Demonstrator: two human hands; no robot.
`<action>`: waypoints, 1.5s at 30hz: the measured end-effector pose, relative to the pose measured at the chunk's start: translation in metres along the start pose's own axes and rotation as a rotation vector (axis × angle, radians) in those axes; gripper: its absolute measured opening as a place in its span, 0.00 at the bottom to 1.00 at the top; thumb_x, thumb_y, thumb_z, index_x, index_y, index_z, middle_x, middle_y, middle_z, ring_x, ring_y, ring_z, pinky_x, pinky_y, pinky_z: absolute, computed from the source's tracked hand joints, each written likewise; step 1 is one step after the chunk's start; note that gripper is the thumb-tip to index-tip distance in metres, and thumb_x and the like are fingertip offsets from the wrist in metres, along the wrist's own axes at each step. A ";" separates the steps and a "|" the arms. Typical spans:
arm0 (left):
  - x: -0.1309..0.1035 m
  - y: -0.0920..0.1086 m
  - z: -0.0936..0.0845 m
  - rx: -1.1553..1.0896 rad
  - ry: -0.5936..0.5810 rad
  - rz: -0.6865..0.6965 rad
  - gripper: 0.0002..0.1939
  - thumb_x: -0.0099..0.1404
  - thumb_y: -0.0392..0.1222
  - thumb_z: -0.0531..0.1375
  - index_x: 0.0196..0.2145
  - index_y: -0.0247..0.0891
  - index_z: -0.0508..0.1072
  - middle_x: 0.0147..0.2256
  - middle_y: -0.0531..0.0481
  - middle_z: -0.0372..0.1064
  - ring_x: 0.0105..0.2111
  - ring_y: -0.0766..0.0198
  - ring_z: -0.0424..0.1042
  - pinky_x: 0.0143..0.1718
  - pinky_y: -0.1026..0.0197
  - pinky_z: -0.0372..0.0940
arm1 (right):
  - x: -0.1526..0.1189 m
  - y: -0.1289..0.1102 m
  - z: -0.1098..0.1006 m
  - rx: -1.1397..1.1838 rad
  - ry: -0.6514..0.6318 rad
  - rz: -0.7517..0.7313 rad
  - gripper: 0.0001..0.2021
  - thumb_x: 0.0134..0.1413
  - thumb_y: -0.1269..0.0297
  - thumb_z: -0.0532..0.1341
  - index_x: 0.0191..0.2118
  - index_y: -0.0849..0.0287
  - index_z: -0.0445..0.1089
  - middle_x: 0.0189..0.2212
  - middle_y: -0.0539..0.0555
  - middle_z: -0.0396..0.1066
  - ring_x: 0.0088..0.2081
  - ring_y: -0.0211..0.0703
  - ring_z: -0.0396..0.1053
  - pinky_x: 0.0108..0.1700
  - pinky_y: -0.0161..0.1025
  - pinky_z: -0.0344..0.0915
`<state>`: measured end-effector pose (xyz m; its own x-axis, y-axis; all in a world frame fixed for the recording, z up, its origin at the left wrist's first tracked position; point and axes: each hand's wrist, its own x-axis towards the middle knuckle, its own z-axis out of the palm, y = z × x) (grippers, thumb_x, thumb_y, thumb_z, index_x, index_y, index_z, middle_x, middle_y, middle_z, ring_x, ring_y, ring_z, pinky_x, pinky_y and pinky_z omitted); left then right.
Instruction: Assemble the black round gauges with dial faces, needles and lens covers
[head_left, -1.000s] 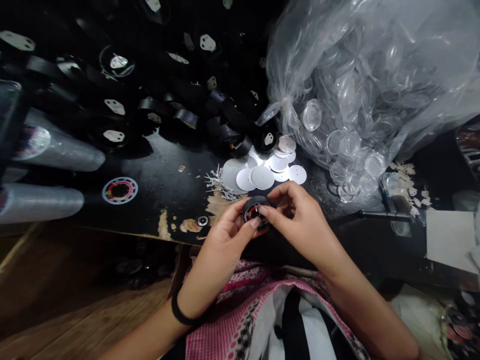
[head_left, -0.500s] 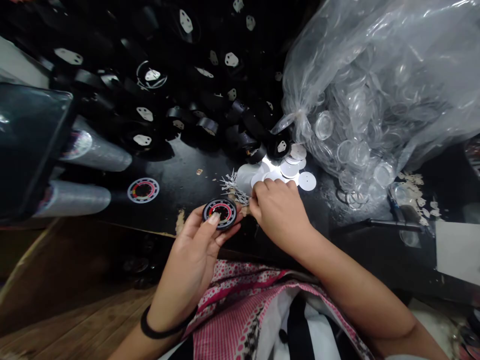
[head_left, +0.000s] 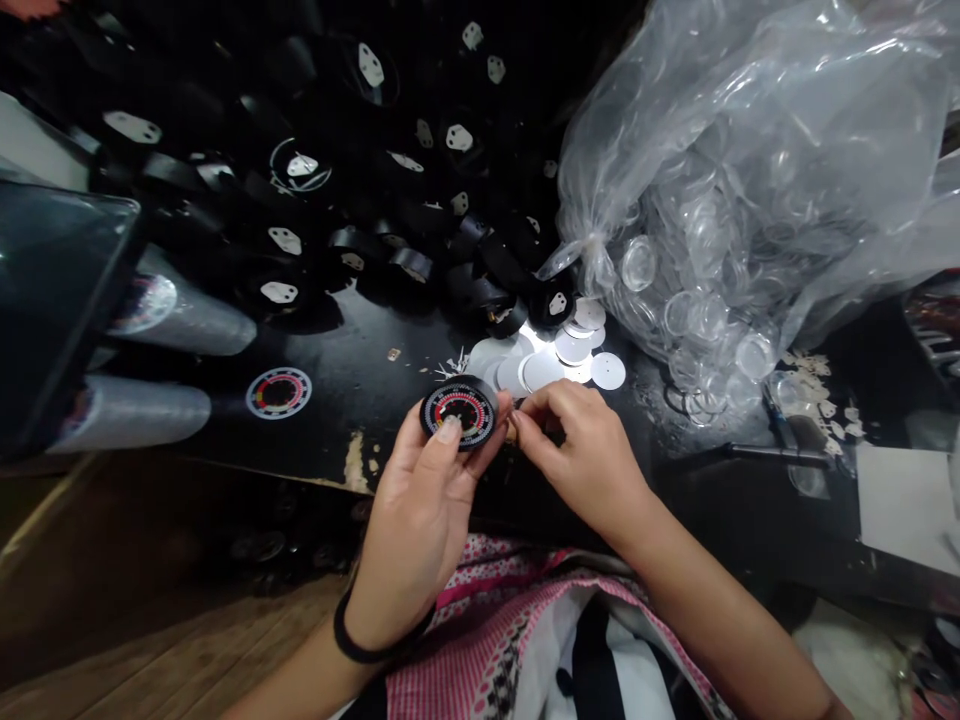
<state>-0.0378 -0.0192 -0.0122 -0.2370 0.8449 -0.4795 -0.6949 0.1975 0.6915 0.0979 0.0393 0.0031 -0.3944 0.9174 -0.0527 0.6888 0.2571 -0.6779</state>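
Note:
A round black gauge [head_left: 471, 408] with a red and white dial is gripped in my left hand [head_left: 427, 500], the thumb lying on its face. Just right of the gauge, my right hand [head_left: 581, 450] is closed, thumb and index fingertips pinched together; what they hold, if anything, is too small to name. Behind the hands, white discs [head_left: 541, 370] lie overlapping on the black table. Small white pointers [head_left: 454, 364] are partly hidden behind the gauge. A loose printed dial [head_left: 279, 393] lies flat to the left.
Many black housings [head_left: 411, 262] fill the back. A clear plastic bag [head_left: 705, 200] of transparent round covers stands at the right. Stacked dials in plastic [head_left: 142, 410] lie at the left beside a dark bin [head_left: 56, 300]. White paper [head_left: 907, 505] lies far right.
My left hand has moved right and slightly up with the gauge. My right hand has drawn back from the pointers and discs, its fingertips now near the gauge's right edge. The view has shifted slightly.

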 end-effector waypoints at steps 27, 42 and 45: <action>-0.004 -0.017 0.004 0.524 -0.152 0.178 0.08 0.67 0.40 0.64 0.44 0.47 0.73 0.45 0.56 0.77 0.47 0.66 0.76 0.49 0.68 0.67 | -0.027 -0.007 -0.026 0.081 0.010 -0.001 0.08 0.64 0.71 0.62 0.31 0.59 0.67 0.28 0.49 0.70 0.33 0.39 0.66 0.37 0.37 0.56; 0.002 -0.008 0.004 0.429 0.018 -0.179 0.14 0.59 0.49 0.70 0.42 0.46 0.76 0.46 0.52 0.79 0.49 0.57 0.75 0.50 0.62 0.71 | -0.052 0.010 -0.056 0.069 0.265 0.032 0.12 0.62 0.65 0.64 0.27 0.56 0.67 0.23 0.43 0.68 0.28 0.35 0.67 0.36 0.37 0.59; 0.001 -0.008 0.014 0.214 -0.006 -0.291 0.13 0.60 0.46 0.70 0.42 0.42 0.77 0.46 0.47 0.79 0.52 0.53 0.75 0.49 0.59 0.74 | -0.081 0.050 -0.091 -0.096 0.888 0.241 0.05 0.65 0.66 0.59 0.40 0.55 0.73 0.36 0.49 0.74 0.38 0.40 0.72 0.43 0.40 0.64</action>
<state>-0.0230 -0.0132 -0.0109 -0.0457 0.7409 -0.6701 -0.5748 0.5291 0.6242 0.2194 0.0056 0.0402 0.3503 0.8351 0.4241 0.7548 0.0164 -0.6558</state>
